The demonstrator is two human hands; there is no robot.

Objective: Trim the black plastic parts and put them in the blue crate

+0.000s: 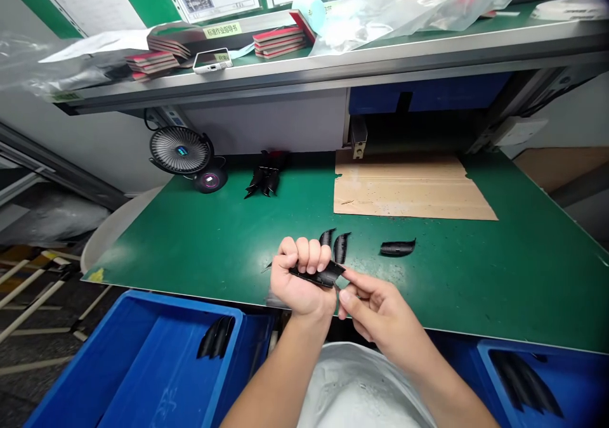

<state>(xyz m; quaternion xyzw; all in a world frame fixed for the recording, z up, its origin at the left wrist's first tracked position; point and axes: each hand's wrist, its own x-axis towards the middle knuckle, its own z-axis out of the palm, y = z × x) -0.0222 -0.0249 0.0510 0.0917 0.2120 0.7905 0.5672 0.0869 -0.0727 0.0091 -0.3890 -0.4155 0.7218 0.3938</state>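
Note:
My left hand (301,279) is curled in a fist around a thin black curved plastic piece (321,276), held just above the front edge of the green table (200,244). My right hand (375,307) pinches the right end of that same piece with thumb and fingers. Two more black curved pieces (335,245) lie on the mat just behind my hands. A single black piece (398,247) lies to their right. A small heap of black pieces (264,177) sits farther back.
A small desk fan (181,151) stands at the back left, a cardboard sheet (409,187) at the back right. Blue bins (157,364) (547,377) holding black pieces sit below the front edge. A shelf (333,60) above carries red-and-black stacks, a phone and plastic bags.

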